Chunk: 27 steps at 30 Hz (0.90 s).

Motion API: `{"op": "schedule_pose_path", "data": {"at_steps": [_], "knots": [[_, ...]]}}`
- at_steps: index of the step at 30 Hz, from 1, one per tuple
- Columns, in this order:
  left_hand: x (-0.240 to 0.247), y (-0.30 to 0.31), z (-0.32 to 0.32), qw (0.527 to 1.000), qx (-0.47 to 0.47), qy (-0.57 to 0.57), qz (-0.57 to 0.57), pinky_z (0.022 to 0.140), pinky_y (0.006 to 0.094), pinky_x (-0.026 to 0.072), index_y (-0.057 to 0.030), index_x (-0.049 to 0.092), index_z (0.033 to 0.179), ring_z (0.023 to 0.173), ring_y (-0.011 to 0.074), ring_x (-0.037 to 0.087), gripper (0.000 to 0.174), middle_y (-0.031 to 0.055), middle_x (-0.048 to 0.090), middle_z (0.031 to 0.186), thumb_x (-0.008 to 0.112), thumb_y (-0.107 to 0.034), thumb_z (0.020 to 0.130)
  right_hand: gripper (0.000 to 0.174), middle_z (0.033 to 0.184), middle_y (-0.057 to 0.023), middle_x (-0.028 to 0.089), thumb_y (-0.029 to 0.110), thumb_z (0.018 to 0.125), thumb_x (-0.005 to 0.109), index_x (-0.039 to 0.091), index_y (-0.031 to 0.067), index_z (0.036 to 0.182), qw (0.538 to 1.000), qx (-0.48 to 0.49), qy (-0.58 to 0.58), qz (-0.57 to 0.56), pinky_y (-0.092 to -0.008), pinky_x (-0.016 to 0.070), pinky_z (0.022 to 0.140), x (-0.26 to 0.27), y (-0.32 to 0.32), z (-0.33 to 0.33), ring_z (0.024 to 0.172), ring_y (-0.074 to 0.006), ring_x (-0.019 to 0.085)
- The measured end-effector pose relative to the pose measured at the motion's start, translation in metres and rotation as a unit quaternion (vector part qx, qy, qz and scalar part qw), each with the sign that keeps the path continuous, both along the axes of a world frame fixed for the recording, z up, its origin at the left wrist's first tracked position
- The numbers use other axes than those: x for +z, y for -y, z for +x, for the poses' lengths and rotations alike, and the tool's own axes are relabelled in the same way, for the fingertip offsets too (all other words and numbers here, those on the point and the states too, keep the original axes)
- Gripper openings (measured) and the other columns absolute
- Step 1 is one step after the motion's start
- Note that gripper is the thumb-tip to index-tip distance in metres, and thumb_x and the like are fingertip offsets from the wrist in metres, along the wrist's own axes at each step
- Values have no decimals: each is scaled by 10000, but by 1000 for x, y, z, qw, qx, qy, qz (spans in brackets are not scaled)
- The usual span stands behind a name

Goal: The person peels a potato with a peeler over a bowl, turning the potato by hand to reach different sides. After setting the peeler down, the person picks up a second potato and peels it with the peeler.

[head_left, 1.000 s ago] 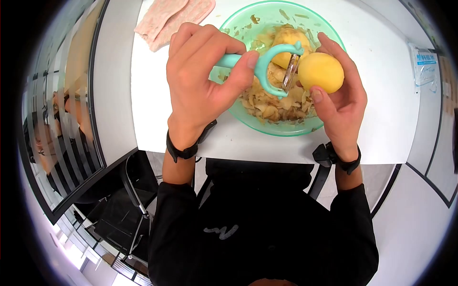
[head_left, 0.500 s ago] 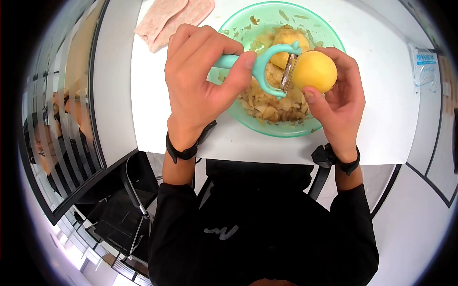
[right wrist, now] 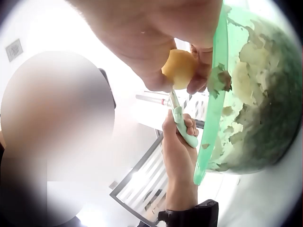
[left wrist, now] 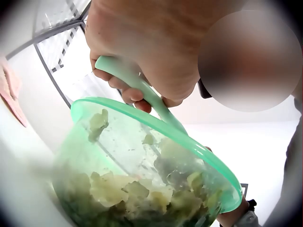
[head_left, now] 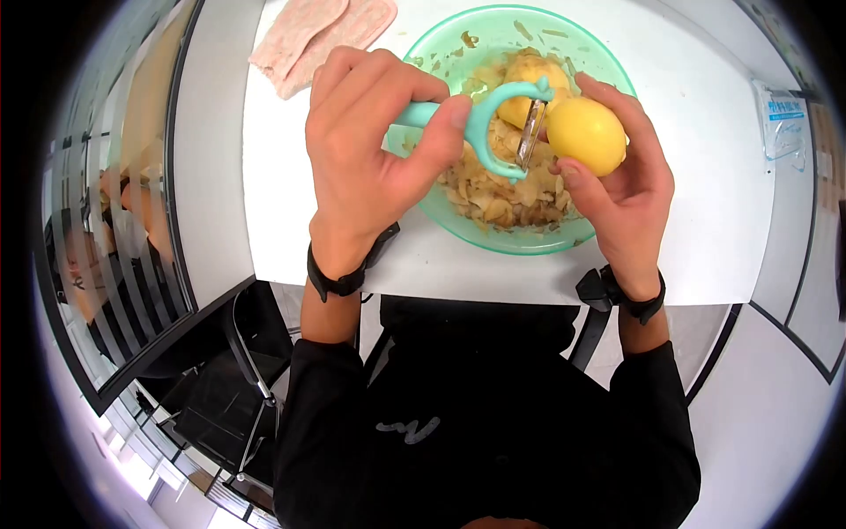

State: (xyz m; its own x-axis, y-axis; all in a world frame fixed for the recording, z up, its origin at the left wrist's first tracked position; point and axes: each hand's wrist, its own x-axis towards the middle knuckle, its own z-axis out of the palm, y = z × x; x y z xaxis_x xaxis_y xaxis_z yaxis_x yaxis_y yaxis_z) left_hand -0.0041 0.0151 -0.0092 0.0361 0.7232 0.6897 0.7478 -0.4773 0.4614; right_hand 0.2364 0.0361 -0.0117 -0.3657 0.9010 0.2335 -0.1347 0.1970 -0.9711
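My left hand [head_left: 370,141] grips the handle of a turquoise Y-shaped peeler [head_left: 478,132], thumb along the neck. Its metal blade stands close beside a peeled yellow potato [head_left: 586,137], which my right hand [head_left: 630,189] holds between thumb and fingers. Both hands are above a green translucent bowl [head_left: 441,216] full of potato peels [head_left: 498,207]. Another peeled potato [head_left: 533,70] lies on the peels, partly behind the peeler. In the right wrist view the blade end of the peeler [right wrist: 177,113] meets the lower edge of the held potato [right wrist: 182,68].
A folded pink cloth [head_left: 322,40] lies on the white table [head_left: 291,212] at the back left. At the right edge is a clear plastic packet [head_left: 784,128] with blue print. Black chairs [head_left: 220,406] stand below on the left. Scraps of peel cling to the bowl's inner wall.
The held potato moved left to the blade, then slightly back right, and has turned in the right hand, whose fingers have shifted around it. The left hand and peeler have barely moved.
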Motion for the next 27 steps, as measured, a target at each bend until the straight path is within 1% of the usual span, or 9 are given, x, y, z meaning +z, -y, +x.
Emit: {"op": "schedule_pose_path", "data": {"at_steps": [1, 4, 8, 11, 14, 20, 23, 26, 27], "knots": [[0, 0, 0, 1000, 0, -1, 1, 665, 330, 408, -82, 676, 758, 730, 227, 525, 155, 11, 639, 737, 809, -161, 748, 650, 1376, -139, 564, -91, 829, 723, 509, -24, 1439, 1000, 3, 10, 22, -345, 486, 1094, -1, -1, 0, 1275, -226, 576], [1, 1, 1, 1000, -1, -5, -5, 666, 330, 409, -82, 676, 759, 734, 230, 525, 155, 12, 640, 739, 810, -160, 746, 710, 1332, -139, 578, -96, 817, 731, 478, -15, 1475, 999, -2, 3, -33, -345, 488, 1091, -1, 2, 0, 1272, -219, 576], [1, 0, 0, 1000, 3, -6, -7, 666, 330, 409, -83, 676, 759, 733, 231, 525, 155, 13, 640, 739, 810, -161, 746, 684, 1300, -135, 610, -58, 819, 774, 480, -22, 1435, 999, -1, -17, -51, -330, 502, 1058, -2, 4, 0, 1213, -202, 616], [6, 4, 0, 999, -4, -15, -29, 720, 330, 415, -42, 662, 801, 783, 216, 512, 174, 36, 613, 747, 723, -176, 893, 623, 1292, -127, 619, -37, 820, 791, 520, -21, 1382, 1000, -3, -11, -25, -326, 509, 1048, -4, 3, 1, 1176, -198, 637], [6, 4, 1, 999, -5, -18, -26, 724, 329, 415, -45, 660, 798, 783, 216, 510, 177, 33, 612, 740, 721, -180, 897, 611, 1318, -129, 612, -31, 831, 784, 530, -30, 1387, 1000, 2, 25, 2, -331, 510, 1049, -1, 2, 2, 1185, -203, 635], [6, 4, 0, 1000, -1, -20, -24, 724, 328, 411, -49, 654, 790, 782, 212, 505, 178, 31, 609, 732, 721, -176, 895, 579, 1382, -141, 587, -62, 871, 724, 530, -33, 1415, 999, 12, -9, -34, -337, 504, 1062, 3, 4, 4, 1228, -206, 613], [7, 4, 1, 999, 0, -12, -31, 723, 329, 411, -48, 652, 790, 779, 211, 502, 172, 29, 609, 732, 719, -170, 891, 571, 1391, -132, 565, -89, 868, 704, 537, -30, 1411, 999, -7, -11, -29, -341, 507, 1065, 3, 5, -1, 1256, -211, 592], [2, 1, -1, 1000, 10, -9, -10, 667, 327, 407, -85, 674, 751, 727, 223, 520, 153, 3, 635, 732, 806, -164, 758, 592, 1390, -125, 539, -107, 858, 689, 534, -23, 1423, 1000, -9, 8, 25, -348, 516, 1069, -4, 1, -2, 1287, -219, 568], [2, 1, -2, 1000, 10, -10, -8, 669, 327, 407, -86, 674, 750, 729, 223, 520, 154, 3, 635, 732, 806, -164, 757, 600, 1386, -125, 534, -110, 853, 687, 533, -19, 1426, 999, -16, 14, 39, -350, 519, 1070, -5, 1, -3, 1291, -223, 566]]}}
